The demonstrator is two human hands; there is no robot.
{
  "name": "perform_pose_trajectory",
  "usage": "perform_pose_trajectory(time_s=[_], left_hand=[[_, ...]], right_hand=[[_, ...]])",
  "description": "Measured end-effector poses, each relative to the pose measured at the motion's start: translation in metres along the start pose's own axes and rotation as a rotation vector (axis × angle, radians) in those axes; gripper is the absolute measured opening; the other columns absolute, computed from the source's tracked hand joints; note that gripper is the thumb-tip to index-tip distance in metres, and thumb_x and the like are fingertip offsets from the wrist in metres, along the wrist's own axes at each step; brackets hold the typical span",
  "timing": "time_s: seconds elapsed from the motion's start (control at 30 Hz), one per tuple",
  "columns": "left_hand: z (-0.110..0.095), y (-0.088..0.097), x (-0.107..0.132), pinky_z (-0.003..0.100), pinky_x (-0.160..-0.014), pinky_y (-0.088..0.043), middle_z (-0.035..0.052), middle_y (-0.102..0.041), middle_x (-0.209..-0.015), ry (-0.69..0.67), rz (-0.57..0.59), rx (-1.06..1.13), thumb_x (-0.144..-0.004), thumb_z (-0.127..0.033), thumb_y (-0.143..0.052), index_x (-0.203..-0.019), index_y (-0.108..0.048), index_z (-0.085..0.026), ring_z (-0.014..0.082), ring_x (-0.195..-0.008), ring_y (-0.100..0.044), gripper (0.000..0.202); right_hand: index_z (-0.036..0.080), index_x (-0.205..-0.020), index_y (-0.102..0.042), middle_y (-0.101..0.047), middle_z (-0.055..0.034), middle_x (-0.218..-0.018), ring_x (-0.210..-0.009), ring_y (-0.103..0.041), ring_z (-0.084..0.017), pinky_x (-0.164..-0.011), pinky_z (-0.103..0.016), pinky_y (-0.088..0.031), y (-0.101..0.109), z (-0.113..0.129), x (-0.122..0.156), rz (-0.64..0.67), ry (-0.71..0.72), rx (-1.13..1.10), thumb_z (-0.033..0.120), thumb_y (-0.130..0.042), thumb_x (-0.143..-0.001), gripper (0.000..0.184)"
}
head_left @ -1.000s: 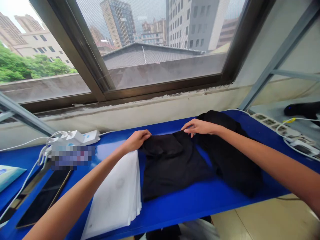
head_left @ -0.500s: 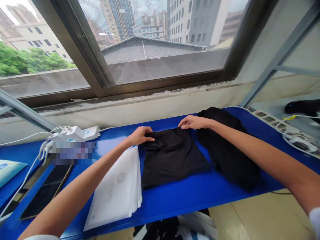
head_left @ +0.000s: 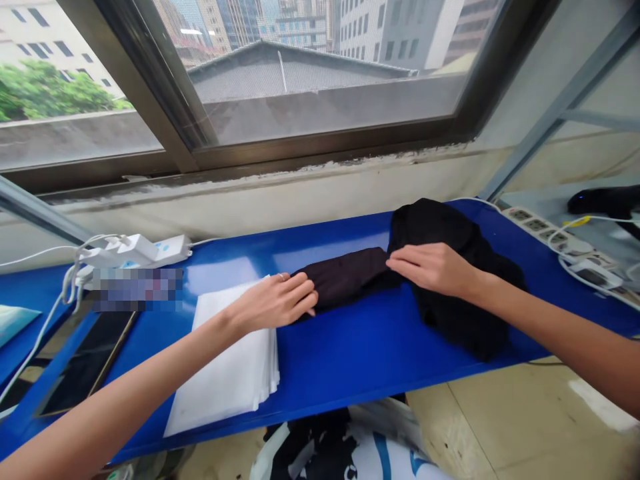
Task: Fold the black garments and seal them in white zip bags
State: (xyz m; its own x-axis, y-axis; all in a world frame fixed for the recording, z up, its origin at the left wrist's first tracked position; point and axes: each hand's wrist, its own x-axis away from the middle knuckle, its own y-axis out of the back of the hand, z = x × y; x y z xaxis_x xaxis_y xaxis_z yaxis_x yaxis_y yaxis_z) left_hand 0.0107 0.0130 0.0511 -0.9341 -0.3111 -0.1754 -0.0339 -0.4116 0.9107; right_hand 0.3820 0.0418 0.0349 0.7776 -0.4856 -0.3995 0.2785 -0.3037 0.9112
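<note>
**A Grip at Each End**

A folded black cloth (head_left: 347, 277) lies on the blue table (head_left: 325, 373), in a long thin strip. It sits between a pile of white plastic bags (head_left: 223, 373) and a big black heap of cloth (head_left: 445, 223).

The left hand (head_left: 285, 301) has the left end. Its fingers are close together and bent down over the edge, holding the cloth. (One finger wears a ring.) I cannot see how much cloth is tucked under them. The right hand (head_left: 433, 268) has the other end. Its fingers are nearly straight and narrow, and the tips pinch the corner. That hand is partly in front of the black heap, so I cannot tell just where the strip stops and the heap starts.

Why hold it at both ends? I think two grips keep the strip long and neat, so the middle does not bunch up. The bare blue bit in front probably helps too, as the cloth has room to lie flat there.

The bags lie flat in a stack, maybe so they take up little room. The left arm reaches over them. The white power strip (head_left: 173, 250) and a flat dark device (head_left: 93, 360) are off to the left, which seems handy for keeping wires away from the cloth.
</note>
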Motion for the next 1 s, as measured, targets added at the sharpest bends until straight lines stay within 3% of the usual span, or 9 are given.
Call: perform_pose_trajectory(time_s=[0.07,0.13,0.3,0.4,0.47,0.57,0.7,0.83,1.0], left_hand=[[-0.011,0.0,0.004,0.031,-0.061,-0.04,0.0065,-0.065,-0.088,-0.077,0.004,0.024,-0.106,-0.048,-0.041,-0.1,-0.06,-0.019,0.0204,-0.084,-0.06,0.035],[-0.017,0.0,0.005,0.031,-0.061,-0.039,0.007,-0.064,-0.088,-0.068,0.032,0.075,-0.104,-0.053,-0.042,-0.103,-0.06,-0.018,0.0208,-0.081,-0.059,0.039],[-0.016,0.005,-0.002,0.033,-0.066,-0.04,0.0083,-0.063,-0.089,0.016,0.174,0.113,-0.103,-0.02,-0.05,-0.105,-0.062,-0.016,0.0225,-0.083,-0.059,0.013],[-0.009,0.002,-0.009,0.036,-0.075,-0.043,0.0115,-0.065,-0.092,0.081,0.241,0.04,-0.096,-0.009,-0.051,-0.104,-0.064,-0.015,0.0271,-0.092,-0.06,0.016],[-0.007,-0.001,-0.014,0.04,-0.085,-0.045,0.0161,-0.067,-0.105,0.176,0.24,-0.025,-0.093,-0.003,-0.048,-0.113,-0.064,-0.013,0.0312,-0.107,-0.06,0.027],[-0.014,-0.006,-0.021,0.045,-0.093,-0.047,0.0212,-0.061,-0.133,0.236,0.2,-0.007,-0.092,-0.002,-0.045,-0.136,-0.055,-0.01,0.0361,-0.128,-0.052,0.045],[-0.027,-0.013,-0.027,0.042,-0.093,-0.054,0.019,-0.058,-0.143,0.2,0.201,0.208,-0.094,-0.005,-0.044,-0.143,-0.052,-0.012,0.0325,-0.131,-0.055,0.05],[-0.027,-0.021,-0.027,0.041,-0.102,-0.053,0.0167,-0.066,-0.134,0.201,0.115,0.453,-0.101,-0.018,-0.049,-0.135,-0.057,-0.011,0.0286,-0.129,-0.058,0.035],[-0.031,-0.022,-0.025,0.044,-0.104,-0.051,0.0118,-0.073,-0.114,0.305,-0.061,0.692,-0.096,-0.033,-0.066,-0.102,-0.071,-0.016,0.0305,-0.129,-0.052,0.018]], right_hand=[[0.02,-0.106,-0.073,-0.075,-0.01,-0.103,-0.087,-0.068,-0.02,-0.073,-0.033,-0.053,-0.005,0.008,0.012,0.028,0.082,0.044,0.011,-0.041,-0.102,0.033],[0.02,-0.103,-0.073,-0.075,-0.0102,-0.103,-0.092,-0.068,-0.021,-0.075,-0.034,-0.053,-0.009,0.01,0.015,0.043,0.113,0.059,0.006,-0.044,-0.1,0.033],[0.018,-0.102,-0.075,-0.074,-0.0129,-0.116,-0.115,-0.066,-0.027,-0.093,-0.044,-0.053,-0.01,0.007,0.014,0.034,0.216,0.062,0.008,-0.051,-0.099,0.026],[0.016,-0.104,-0.076,-0.073,-0.0138,-0.121,-0.119,-0.066,-0.028,-0.097,-0.047,-0.052,-0.005,0.018,0.018,0.052,0.266,0.032,0.018,-0.054,-0.101,0.022],[0.015,-0.11,-0.075,-0.075,-0.0138,-0.118,-0.113,-0.068,-0.027,-0.094,-0.045,-0.054,-0.001,0.033,0.021,0.068,0.282,0.028,0.022,-0.053,-0.102,0.025],[0.011,-0.121,-0.071,-0.076,-0.0146,-0.108,-0.098,-0.071,-0.025,-0.084,-0.041,-0.056,0.004,0.061,0.022,0.077,0.296,0.095,0.014,-0.051,-0.1,0.03],[0.01,-0.118,-0.071,-0.072,-0.011,-0.084,-0.078,-0.066,-0.023,-0.075,-0.042,-0.054,0.005,0.093,0.015,0.006,0.377,0.166,0.006,-0.053,-0.094,0.031],[0.021,-0.112,-0.071,-0.067,-0.0057,-0.084,-0.073,-0.059,-0.017,-0.072,-0.035,-0.051,0.014,0.105,-0.002,-0.078,0.331,-0.097,0.004,-0.053,-0.093,0.032],[0.019,-0.095,-0.071,-0.066,-0.0066,-0.097,-0.081,-0.061,-0.012,-0.075,-0.024,-0.05,0.042,0.082,-0.055,0.089,0.037,-0.719,0.01,-0.045,-0.098,0.028]])
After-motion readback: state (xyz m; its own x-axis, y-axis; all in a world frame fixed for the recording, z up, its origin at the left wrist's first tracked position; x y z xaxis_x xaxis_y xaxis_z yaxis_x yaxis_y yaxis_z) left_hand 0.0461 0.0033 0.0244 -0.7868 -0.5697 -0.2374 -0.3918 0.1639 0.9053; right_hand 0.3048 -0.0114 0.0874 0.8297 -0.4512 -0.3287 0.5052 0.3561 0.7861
